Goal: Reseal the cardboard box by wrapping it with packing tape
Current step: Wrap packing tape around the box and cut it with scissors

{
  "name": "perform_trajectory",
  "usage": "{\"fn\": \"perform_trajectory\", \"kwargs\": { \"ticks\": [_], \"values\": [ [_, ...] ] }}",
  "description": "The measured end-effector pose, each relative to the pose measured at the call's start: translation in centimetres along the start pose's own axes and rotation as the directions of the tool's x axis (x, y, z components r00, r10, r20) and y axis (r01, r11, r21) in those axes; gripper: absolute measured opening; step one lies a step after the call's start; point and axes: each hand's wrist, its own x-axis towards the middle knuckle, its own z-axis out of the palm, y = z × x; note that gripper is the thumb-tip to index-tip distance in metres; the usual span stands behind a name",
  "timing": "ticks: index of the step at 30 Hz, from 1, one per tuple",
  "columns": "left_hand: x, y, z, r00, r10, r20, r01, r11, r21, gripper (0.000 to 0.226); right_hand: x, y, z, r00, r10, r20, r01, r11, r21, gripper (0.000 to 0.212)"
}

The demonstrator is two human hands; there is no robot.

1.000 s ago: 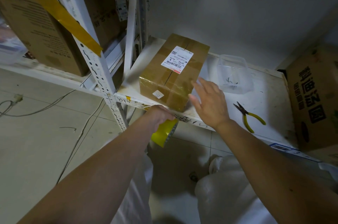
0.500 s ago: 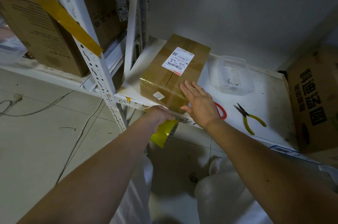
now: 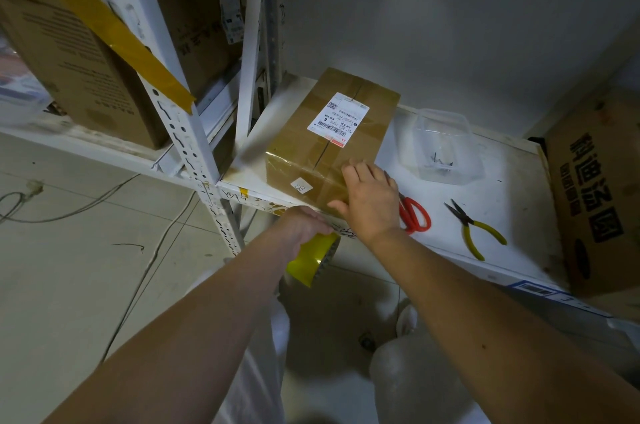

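Note:
A brown cardboard box [image 3: 322,132] with a white shipping label lies on the white shelf [image 3: 491,215], its near end at the shelf's front edge. Shiny tape covers its near end and top seam. My right hand [image 3: 372,200] lies flat with spread fingers on the box's near right corner. My left hand [image 3: 301,226] sits just below the shelf edge, gripping a yellow roll of packing tape [image 3: 311,260]. Whether a strip runs from the roll to the box cannot be told.
Red-handled scissors [image 3: 414,214] lie right beside my right hand, with yellow-handled pliers [image 3: 474,231] further right. A clear plastic tub [image 3: 443,146] holds small screws. A large printed carton [image 3: 595,188] stands at the right. A white shelf upright [image 3: 187,132] with hanging yellow tape rises at left.
My right hand moved left from above the shelf onto the box's near right corner, uncovering the red scissors. The left hand with the tape roll stayed put.

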Motion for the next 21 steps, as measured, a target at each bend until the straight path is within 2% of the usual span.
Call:
{"fn": "perform_trajectory", "kwargs": {
  "ticks": [3,7,9,11,13,15,17,21],
  "values": [
    [0.0,0.1,-0.4,1.000,0.000,0.006,0.000,1.000,-0.014,0.030,-0.2,0.4,-0.1,0.997,-0.027,0.069,0.025,0.999,0.033,0.066],
    [0.0,0.0,-1.0,1.000,-0.006,0.003,0.007,0.999,-0.038,0.018,0.0,1.7,-0.8,0.995,-0.073,0.061,0.064,0.988,0.142,0.060],
    [-0.1,0.0,-1.3,1.000,-0.002,-0.007,0.002,0.998,-0.068,0.013,0.0,2.1,-1.3,0.997,-0.040,0.067,0.026,0.980,0.199,0.055],
    [0.0,0.0,-1.4,1.000,0.008,-0.030,-0.011,0.994,-0.106,0.012,-0.3,1.9,-1.5,0.991,0.047,0.126,-0.081,0.956,0.282,0.054],
    [-0.3,0.3,-1.7,0.995,0.015,-0.099,-0.032,0.984,-0.177,0.008,-0.8,0.9,-1.4,0.980,0.091,0.179,-0.150,0.926,0.347,0.056],
    [-0.3,0.5,-2.2,0.979,0.018,-0.205,-0.064,0.973,-0.222,0.015,-1.2,-0.4,-1.5,0.980,0.084,0.179,-0.145,0.922,0.358,0.056],
    [-0.1,0.7,-2.8,0.952,0.024,-0.305,-0.088,0.976,-0.198,0.029,-1.3,-1.6,-1.7,0.980,0.055,0.193,-0.125,0.922,0.367,0.053],
    [-0.5,0.6,-4.2,0.873,-0.021,-0.487,-0.064,0.985,-0.158,0.029,-1.0,-3.9,-2.0,0.975,-0.016,0.222,-0.087,0.891,0.445,0.048]
  ]
}}
